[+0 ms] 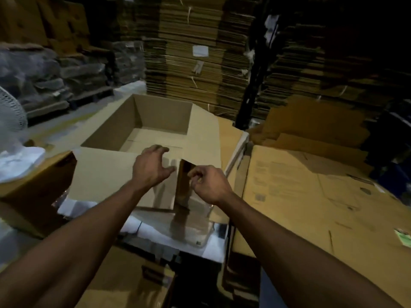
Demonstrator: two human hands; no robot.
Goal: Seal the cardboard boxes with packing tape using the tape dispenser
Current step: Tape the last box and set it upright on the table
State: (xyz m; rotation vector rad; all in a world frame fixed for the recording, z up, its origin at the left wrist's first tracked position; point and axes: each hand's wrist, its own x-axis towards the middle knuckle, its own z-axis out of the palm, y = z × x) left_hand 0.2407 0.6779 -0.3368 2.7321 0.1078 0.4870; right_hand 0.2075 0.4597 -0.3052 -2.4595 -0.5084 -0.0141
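Cardboard made up nearly everything in view. An open cardboard box (155, 121) sat in the middle of the scene, its plain brown interior showing, with the near flap (104, 172) folded toward the person and the right flap (204, 134) spread outward. A strip of glossy brown packing tape (183, 185) ran down the near side of the box, from the flap edge toward the bottom, catching some light.

The left hand (151, 166) hovered over the near flap with fingers spread and relaxed, grasping nothing. The right hand (209, 184) was just beside the tape strip, fingers curled and thumb meeting the fingertips; whether it pinched the tape edge could not be told from the blur. No part of a tape dispenser could be made out. What the box rested on was hidden by the flap and the forearms.

Flattened cardboard sheets (311, 196) with faint print lay to the right, close to the box. Tall stacks of flat cartons (195, 52) rose behind it. A white fan grille (11, 112) showed at the left edge, cut off, above something white (17, 161). Dark sacks (44, 74) were piled at the far left.
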